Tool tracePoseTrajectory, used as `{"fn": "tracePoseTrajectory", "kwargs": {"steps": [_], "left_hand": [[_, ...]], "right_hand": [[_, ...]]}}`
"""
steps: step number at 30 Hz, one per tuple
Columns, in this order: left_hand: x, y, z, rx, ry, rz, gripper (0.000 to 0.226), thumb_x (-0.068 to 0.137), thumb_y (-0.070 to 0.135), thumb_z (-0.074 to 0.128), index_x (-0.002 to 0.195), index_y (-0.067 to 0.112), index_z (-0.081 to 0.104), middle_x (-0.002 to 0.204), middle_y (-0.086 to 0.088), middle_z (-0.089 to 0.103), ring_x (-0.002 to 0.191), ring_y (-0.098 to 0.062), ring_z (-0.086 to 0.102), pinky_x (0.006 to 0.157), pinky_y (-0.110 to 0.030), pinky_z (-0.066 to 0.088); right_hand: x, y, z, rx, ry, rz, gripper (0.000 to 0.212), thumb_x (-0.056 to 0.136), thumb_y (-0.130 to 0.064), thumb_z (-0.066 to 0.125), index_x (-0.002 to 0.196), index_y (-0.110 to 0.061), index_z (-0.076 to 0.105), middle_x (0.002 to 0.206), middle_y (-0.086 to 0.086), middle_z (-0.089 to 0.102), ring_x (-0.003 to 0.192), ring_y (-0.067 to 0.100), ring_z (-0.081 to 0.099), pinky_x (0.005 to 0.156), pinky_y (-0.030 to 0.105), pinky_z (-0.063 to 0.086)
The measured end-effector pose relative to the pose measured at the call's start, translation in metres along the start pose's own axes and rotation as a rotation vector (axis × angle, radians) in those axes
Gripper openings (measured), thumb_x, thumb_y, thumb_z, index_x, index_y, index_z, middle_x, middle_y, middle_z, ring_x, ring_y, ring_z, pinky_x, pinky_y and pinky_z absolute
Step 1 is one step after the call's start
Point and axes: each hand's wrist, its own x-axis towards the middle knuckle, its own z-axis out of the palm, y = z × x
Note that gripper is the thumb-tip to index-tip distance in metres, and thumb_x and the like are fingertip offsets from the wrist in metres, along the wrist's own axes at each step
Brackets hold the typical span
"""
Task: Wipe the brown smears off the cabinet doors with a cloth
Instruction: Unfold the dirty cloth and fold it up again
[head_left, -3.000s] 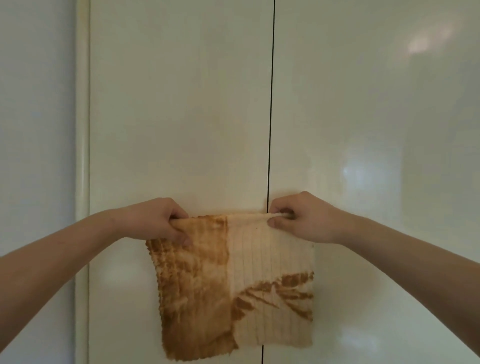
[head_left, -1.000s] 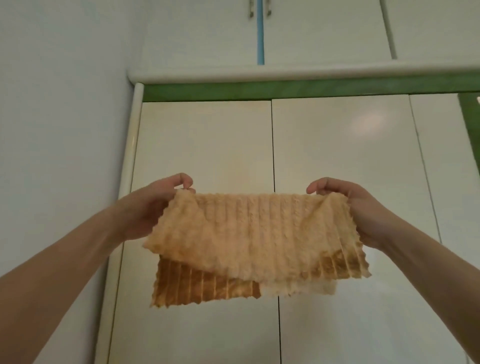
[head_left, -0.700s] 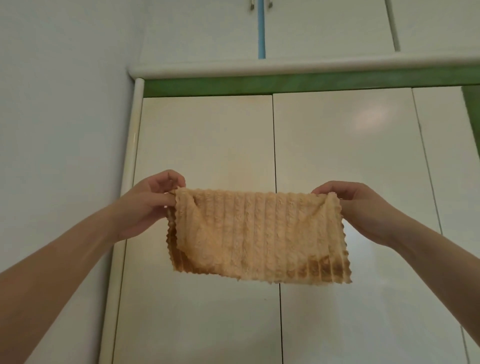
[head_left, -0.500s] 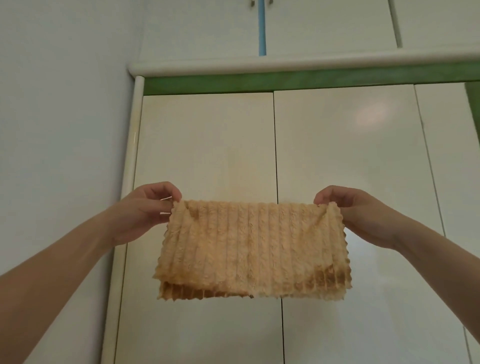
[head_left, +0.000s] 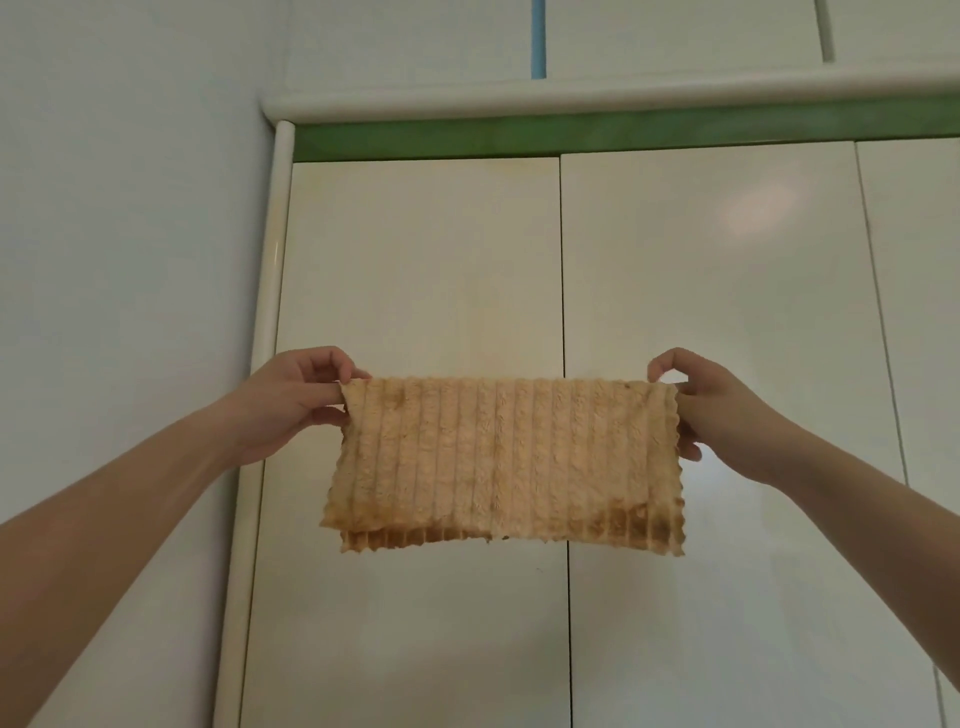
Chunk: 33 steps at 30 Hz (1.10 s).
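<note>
A ribbed beige cloth (head_left: 498, 457), folded in half with brown-stained edges showing along its bottom, hangs stretched in front of the cabinet. My left hand (head_left: 296, 400) pinches its upper left corner and my right hand (head_left: 711, 405) pinches its upper right corner. Behind it are the glossy cream left cabinet door (head_left: 421, 260) and right cabinet door (head_left: 711, 291). No brown smears show on the visible parts of either door; the cloth hides their middle.
A pale wall (head_left: 130, 234) borders the cabinet on the left, with a rounded cream post (head_left: 270, 312) at the corner. A green strip (head_left: 623, 136) and a white ledge (head_left: 597, 96) run above the doors, with upper cupboard doors (head_left: 675, 36) over them.
The cloth, earlier hanging open with its stained side showing, has been folded in half with the cleaner face outward. My hands moved apart and pulled it taut. The view tilted up.
</note>
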Motion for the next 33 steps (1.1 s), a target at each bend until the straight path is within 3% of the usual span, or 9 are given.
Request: {"fn": "tracePoseTrajectory", "kwargs": {"steps": [2,5,9,13,18,23,27,30,33], "left_hand": [[-0.001,0.000,0.003,0.016,-0.019,-0.009,0.021,0.089,-0.013,0.059,0.096,0.006,0.059,0.094,-0.013,0.071,0.080,-0.023,0.065,0.070,-0.028,0.056],[-0.002,-0.002,0.007,0.051,-0.001,0.012,0.029,0.089,-0.005,0.062,0.115,0.007,0.068,0.096,-0.009,0.070,0.090,-0.019,0.066,0.087,-0.029,0.052],[-0.002,-0.006,0.012,0.012,-0.019,-0.027,0.017,0.095,0.001,0.056,0.105,0.008,0.068,0.092,-0.005,0.072,0.083,-0.017,0.066,0.074,-0.025,0.055],[-0.003,-0.009,0.015,-0.030,-0.039,-0.046,0.024,0.097,0.001,0.054,0.110,0.014,0.070,0.089,-0.008,0.074,0.076,-0.016,0.069,0.064,-0.026,0.057],[-0.005,-0.015,0.022,-0.139,-0.054,-0.054,0.048,0.094,-0.013,0.041,0.080,0.009,0.082,0.097,-0.010,0.077,0.087,-0.015,0.072,0.069,-0.021,0.058],[-0.006,-0.019,0.018,-0.051,-0.100,-0.132,0.027,0.087,0.009,0.053,0.083,0.004,0.079,0.095,-0.010,0.075,0.087,-0.019,0.071,0.068,-0.030,0.061],[-0.003,-0.020,0.022,0.197,-0.001,-0.108,0.014,0.079,0.010,0.079,0.091,0.008,0.075,0.087,-0.002,0.072,0.080,-0.010,0.069,0.065,-0.022,0.058],[-0.002,-0.021,0.020,0.131,-0.040,-0.216,0.035,0.077,0.009,0.079,0.112,0.009,0.071,0.091,-0.004,0.071,0.089,-0.015,0.071,0.076,-0.027,0.058],[-0.006,-0.028,0.024,0.088,-0.074,-0.364,0.026,0.087,0.011,0.071,0.111,0.001,0.072,0.107,-0.012,0.075,0.104,-0.024,0.070,0.086,-0.033,0.054]], "right_hand": [[-0.003,-0.002,0.001,0.019,-0.050,-0.006,0.029,0.096,0.013,0.039,0.105,-0.008,0.057,0.059,0.007,0.052,0.048,0.022,0.044,0.045,0.027,0.041],[-0.008,-0.002,0.000,-0.004,-0.079,-0.035,0.024,0.100,0.009,0.041,0.096,-0.001,0.063,0.065,-0.003,0.060,0.054,0.013,0.050,0.057,0.028,0.044],[-0.010,0.002,-0.004,0.059,-0.181,0.103,0.022,0.102,0.003,0.045,0.102,0.004,0.066,0.075,0.003,0.062,0.064,0.015,0.056,0.062,0.027,0.050],[-0.008,0.011,-0.007,0.172,-0.207,0.249,0.031,0.100,0.009,0.041,0.110,-0.008,0.066,0.076,0.008,0.059,0.062,0.020,0.052,0.055,0.028,0.051],[-0.012,0.031,-0.002,0.403,-0.161,0.349,0.039,0.096,0.010,0.032,0.090,-0.018,0.060,0.065,-0.002,0.049,0.049,0.014,0.040,0.046,0.024,0.034],[-0.013,0.037,0.006,0.555,-0.160,0.376,0.040,0.092,-0.010,0.030,0.069,-0.006,0.063,0.069,0.002,0.059,0.052,0.018,0.047,0.051,0.030,0.034],[-0.008,0.034,0.022,0.189,-0.171,0.306,0.008,0.096,-0.010,0.063,0.088,-0.009,0.063,0.078,0.001,0.059,0.063,0.015,0.056,0.056,0.028,0.044],[-0.002,0.036,0.030,0.206,-0.053,0.297,0.026,0.090,0.003,0.070,0.111,-0.012,0.062,0.098,0.006,0.063,0.083,0.022,0.062,0.066,0.033,0.047],[-0.005,0.038,0.035,0.262,0.009,0.333,0.036,0.087,0.004,0.071,0.122,0.000,0.065,0.119,0.019,0.069,0.100,0.030,0.067,0.082,0.040,0.055]]}}
